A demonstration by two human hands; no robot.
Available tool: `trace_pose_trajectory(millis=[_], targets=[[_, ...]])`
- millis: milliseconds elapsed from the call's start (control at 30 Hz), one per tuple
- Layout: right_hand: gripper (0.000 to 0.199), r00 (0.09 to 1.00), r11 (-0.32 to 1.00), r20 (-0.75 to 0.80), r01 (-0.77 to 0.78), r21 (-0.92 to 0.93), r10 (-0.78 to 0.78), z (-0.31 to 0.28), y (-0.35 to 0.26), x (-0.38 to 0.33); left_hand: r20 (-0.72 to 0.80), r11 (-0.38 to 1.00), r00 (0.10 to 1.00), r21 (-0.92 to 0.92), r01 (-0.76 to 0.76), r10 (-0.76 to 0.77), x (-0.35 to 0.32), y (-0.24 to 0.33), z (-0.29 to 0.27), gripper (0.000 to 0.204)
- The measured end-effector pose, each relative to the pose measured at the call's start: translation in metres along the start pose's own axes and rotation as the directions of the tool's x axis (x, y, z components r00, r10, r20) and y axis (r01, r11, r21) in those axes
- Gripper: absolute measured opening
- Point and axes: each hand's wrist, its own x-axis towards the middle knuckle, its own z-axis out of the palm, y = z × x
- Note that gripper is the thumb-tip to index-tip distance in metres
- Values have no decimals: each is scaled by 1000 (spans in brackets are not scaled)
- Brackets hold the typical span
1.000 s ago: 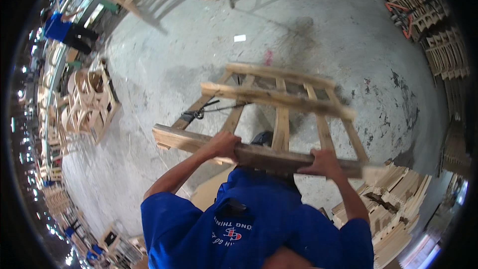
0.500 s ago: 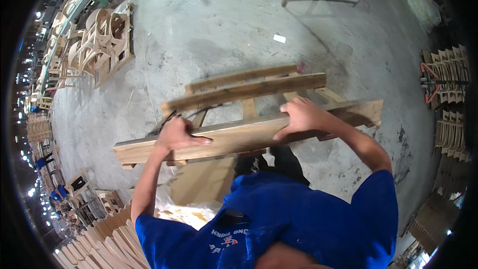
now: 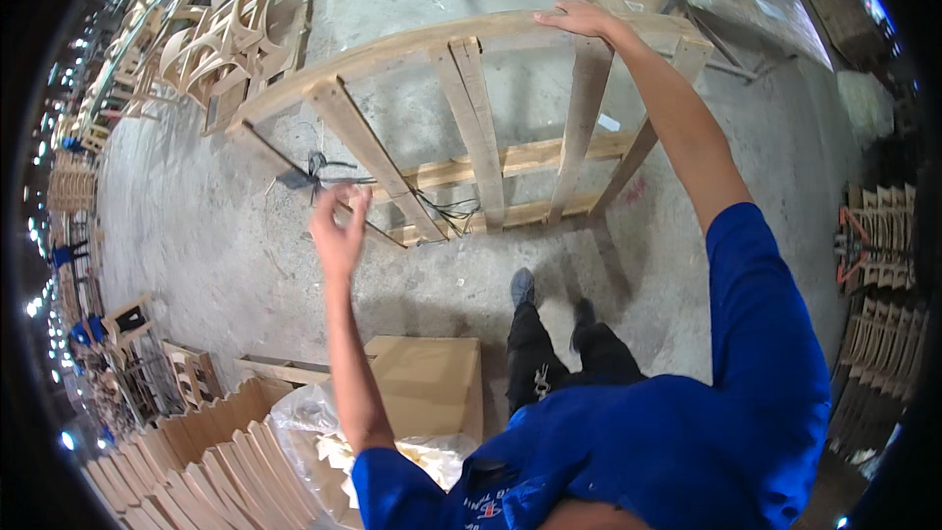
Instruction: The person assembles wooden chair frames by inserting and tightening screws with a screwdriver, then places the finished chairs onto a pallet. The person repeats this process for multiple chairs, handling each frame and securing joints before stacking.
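Note:
A wooden pallet (image 3: 478, 137) of pale slats stands tilted up on one edge in front of me. My right hand (image 3: 579, 20) grips its raised top board, with fingers laid over the upper edge. My left hand (image 3: 340, 226) is lifted off the wood, fingers apart and slightly curled, with nothing visible in it. Beside those fingers, a knotted black strap (image 3: 314, 172) hangs at the pallet's left side. More thin black strapping (image 3: 449, 211) trails around the lower slats.
A cardboard box (image 3: 427, 383) stands behind my left side, next to a plastic-lined carton of wood pieces (image 3: 339, 451). Curved chair parts (image 3: 240, 34) are piled at far left. Stacked wooden parts (image 3: 888, 236) line the right. A metal-legged stand (image 3: 721, 54) is at far right.
The pallet has swung from lying low to standing on its edge. My left hand has let go of its board. My right hand has moved up and farther away with the raised edge.

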Motion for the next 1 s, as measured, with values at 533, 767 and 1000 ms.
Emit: trace_pose_trajectory(millis=[533, 767, 1000], targets=[[61, 551, 967, -827, 252, 41, -108, 27, 115, -248, -315, 580, 699, -795, 175, -642, 65, -137, 103, 72], [48, 473, -109, -257, 618, 779, 843, 253, 237, -259, -187, 452, 697, -865, 217, -693, 54, -118, 79, 83], [54, 347, -375, 147, 809, 453, 926, 257, 276, -316, -256, 621, 850, -777, 101, -460, -4, -58, 90, 87]])
